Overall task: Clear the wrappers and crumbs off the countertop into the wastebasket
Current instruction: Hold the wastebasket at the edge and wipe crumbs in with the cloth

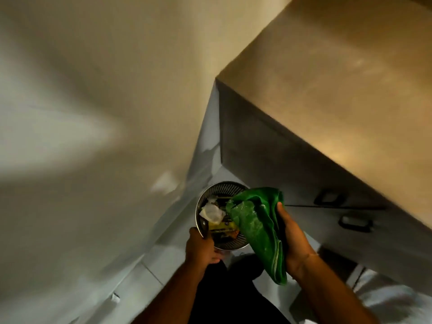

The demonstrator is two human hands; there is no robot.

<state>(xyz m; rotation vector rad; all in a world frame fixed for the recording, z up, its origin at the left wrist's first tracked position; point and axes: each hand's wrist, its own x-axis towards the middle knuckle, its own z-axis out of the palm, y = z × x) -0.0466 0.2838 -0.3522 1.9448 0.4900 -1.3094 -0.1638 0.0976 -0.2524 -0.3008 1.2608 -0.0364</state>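
Observation:
A round metal mesh wastebasket [223, 187] sits low between the wall and the cabinet, and my left hand [201, 247] grips its near rim. Inside lie a crumpled white wrapper [211, 212] and a yellow wrapper [222, 226]. My right hand [293, 239] holds a folded green cloth [258, 226] tilted over the basket's right side, its top edge hanging above the opening. Pale specks cling to the cloth's surface. The countertop [339, 73] stretches away at the upper right, blurred.
A plain wall fills the left half of the view. Grey cabinet drawers with dark handles [355, 223] stand under the countertop on the right. Pale floor tiles [149, 270] run along the wall base. My dark trousers show below the basket.

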